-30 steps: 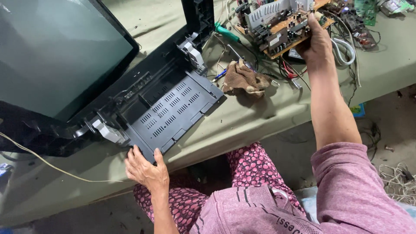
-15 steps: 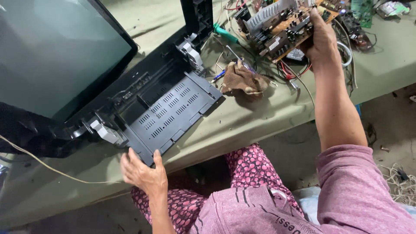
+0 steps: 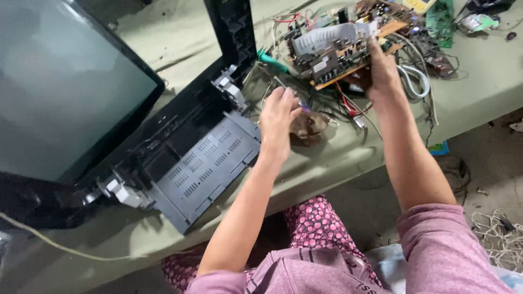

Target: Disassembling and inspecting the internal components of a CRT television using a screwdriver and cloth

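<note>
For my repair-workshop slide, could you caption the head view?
Right hand grips a circuit board while left hand reaches among wires beside an opened television.

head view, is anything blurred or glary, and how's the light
Head view: soft, even daylight with faint shadows; the left hand is slightly motion-blurred by the wires, while the right hand gripping the circuit board looks sharper; the screen gives a dull grey sheen, no hard glare; the table edges bend a little from the wide lens.
</note>
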